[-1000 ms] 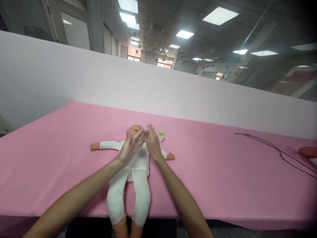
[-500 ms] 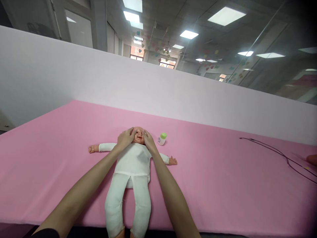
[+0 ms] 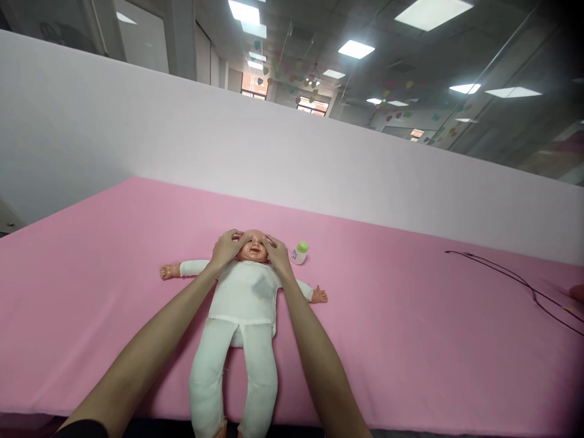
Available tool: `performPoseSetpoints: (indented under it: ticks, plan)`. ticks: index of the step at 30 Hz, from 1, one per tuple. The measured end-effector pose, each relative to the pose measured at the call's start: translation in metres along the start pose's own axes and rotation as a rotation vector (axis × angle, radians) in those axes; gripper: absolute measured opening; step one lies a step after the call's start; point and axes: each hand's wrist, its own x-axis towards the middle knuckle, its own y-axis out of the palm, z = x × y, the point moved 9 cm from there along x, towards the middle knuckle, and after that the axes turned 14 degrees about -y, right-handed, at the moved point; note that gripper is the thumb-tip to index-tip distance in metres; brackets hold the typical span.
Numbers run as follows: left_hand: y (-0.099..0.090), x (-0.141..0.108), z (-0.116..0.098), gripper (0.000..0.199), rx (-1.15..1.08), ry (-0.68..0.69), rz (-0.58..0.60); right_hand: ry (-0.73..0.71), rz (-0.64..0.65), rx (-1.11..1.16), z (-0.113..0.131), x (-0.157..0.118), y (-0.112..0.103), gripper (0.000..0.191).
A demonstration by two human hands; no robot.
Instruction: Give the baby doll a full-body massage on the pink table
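Note:
A baby doll (image 3: 244, 295) in a white top and trousers lies on its back, arms stretched out to both sides. My left hand (image 3: 229, 246) cups one side of its head, thumb resting on the face near the eye. On the other side of the head is my right hand (image 3: 277, 252), its thumb likewise against the face by the eye. Fingers of both hands curl around the head's sides and are partly hidden. Between the thumbs the doll's mouth and nose show. A small white bottle with a green cap (image 3: 300, 252) stands just right of my right hand.
A pink sheet (image 3: 392, 340) covers the table. Dark thin cables (image 3: 511, 277) run over its right side towards a blurred reddish shape (image 3: 577, 293) at the picture's edge. Behind the table rises a white partition (image 3: 274, 155) with glass above.
My thumbs have moved outward from the middle of the doll's face, and more of the face shows. Both hands remain at the head. The view has shifted slightly.

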Motion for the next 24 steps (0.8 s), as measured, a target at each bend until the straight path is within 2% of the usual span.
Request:
performPoseSetpoints:
  ticks: [4,10,16,21,24]
  plan:
    - [-0.0017,0.0019,-0.0012,0.032,0.015,0.034,-0.024,0.0,0.007,-0.003,-0.0004,0.0003,-0.0004,0.047]
    - [-0.0012,-0.0019,-0.0026,0.044,0.02,0.017,-0.025,0.046,-0.017,-0.019,-0.0041,0.0018,-0.0006,0.045]
    - [-0.0007,0.0018,0.0001,0.034,0.023,0.046,-0.043,0.003,-0.008,0.03,0.001,0.0008,0.0009,0.045]
    - [0.0,0.0005,0.0007,0.044,0.017,0.03,-0.038,0.008,0.003,0.003,0.0025,0.0007,0.0016,0.041]
    - [0.0,0.0015,0.0008,0.037,0.041,0.04,-0.052,0.021,-0.013,-0.009,-0.0021,0.0016,-0.0002,0.043]
